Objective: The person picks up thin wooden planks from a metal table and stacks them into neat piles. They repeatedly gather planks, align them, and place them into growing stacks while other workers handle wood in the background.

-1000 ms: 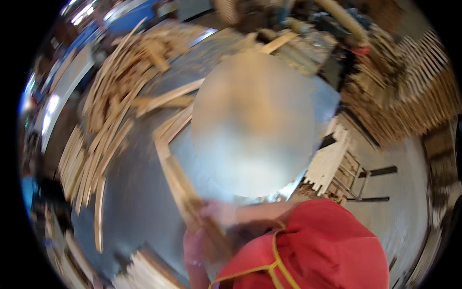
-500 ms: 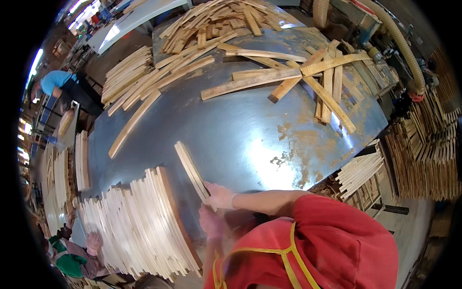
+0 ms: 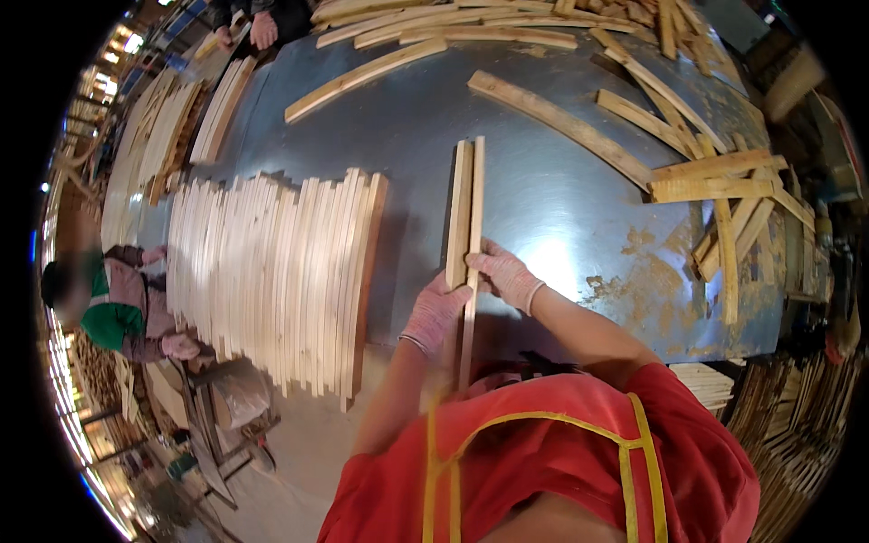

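Two long pale wooden slats, a left slat (image 3: pixel 460 204) and a right slat (image 3: pixel 477 195), lie side by side over the metal table, pointing away from me. My left hand (image 3: pixel 436 312), in a pinkish knit glove, is closed round the near part of the left slat, with fingers against the right one. My right hand (image 3: pixel 507 276), gloved alike, pinches the right slat from its right side. The slats' near portion is partly hidden by my hands. To the left lies a wide row of pale slats (image 3: pixel 272 271), packed edge to edge with uneven ends.
Rough boards (image 3: pixel 561 127) lie scattered across the far and right parts of the metal table (image 3: pixel 398 127). A co-worker in green (image 3: pixel 113 312) stands left of the slat row. Another person's gloved hand (image 3: pixel 263 31) shows at the far left, near a small slat stack (image 3: pixel 223 113).
The view has shifted, bringing the slat row nearer the middle. My hands have moved farther along the slats, which now point straight ahead and show a narrow gap between them.
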The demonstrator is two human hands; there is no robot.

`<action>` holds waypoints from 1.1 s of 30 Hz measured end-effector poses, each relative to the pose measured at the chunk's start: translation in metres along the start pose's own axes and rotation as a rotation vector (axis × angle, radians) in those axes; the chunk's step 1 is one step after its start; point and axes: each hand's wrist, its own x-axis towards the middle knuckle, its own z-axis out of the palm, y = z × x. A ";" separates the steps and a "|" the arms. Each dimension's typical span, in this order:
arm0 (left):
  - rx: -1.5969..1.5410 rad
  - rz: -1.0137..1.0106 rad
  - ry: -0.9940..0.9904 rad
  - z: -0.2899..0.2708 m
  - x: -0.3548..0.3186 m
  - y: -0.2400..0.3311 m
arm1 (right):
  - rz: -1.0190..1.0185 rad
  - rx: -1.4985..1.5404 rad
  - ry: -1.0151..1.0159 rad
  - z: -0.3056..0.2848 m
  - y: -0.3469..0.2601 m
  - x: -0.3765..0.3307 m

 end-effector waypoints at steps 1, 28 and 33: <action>-0.064 -0.082 0.092 -0.005 0.001 -0.009 | -0.022 0.049 -0.035 -0.003 -0.002 -0.002; 1.086 -0.094 0.810 -0.235 -0.091 -0.023 | -0.429 -1.471 0.075 -0.014 -0.109 -0.031; 1.108 -0.024 0.870 -0.241 -0.072 -0.029 | -0.203 -2.107 0.271 -0.140 -0.128 -0.088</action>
